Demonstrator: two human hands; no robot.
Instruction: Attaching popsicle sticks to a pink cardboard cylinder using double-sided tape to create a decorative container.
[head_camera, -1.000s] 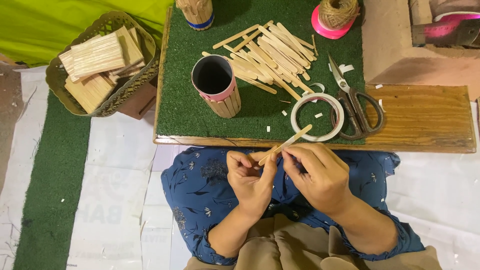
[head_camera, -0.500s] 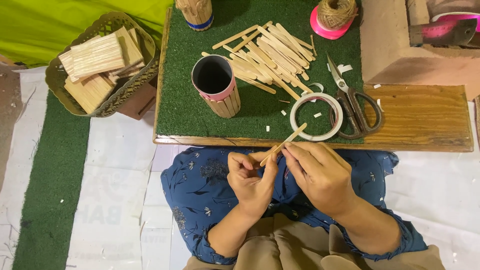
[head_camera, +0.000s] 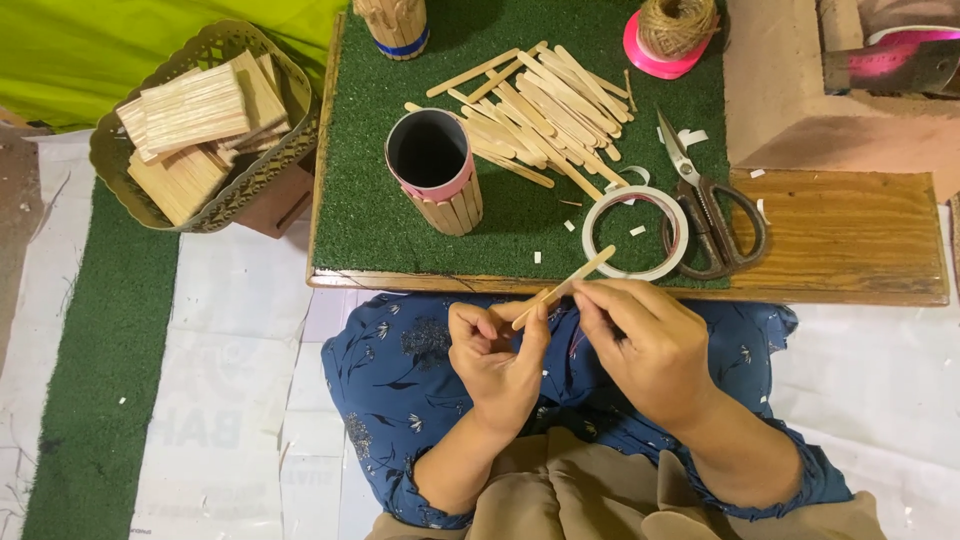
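Both hands pinch one flat wooden stick, held slanted just below the tape roll. The left hand grips its lower end with closed fingers; the right hand pinches its middle. Scissors lie touching the tape roll's right side.

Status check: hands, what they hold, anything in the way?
Left hand and right hand both pinch one wooden stick. Stick tilted, over board edge. Tape ring and scissors just beyond, apart.
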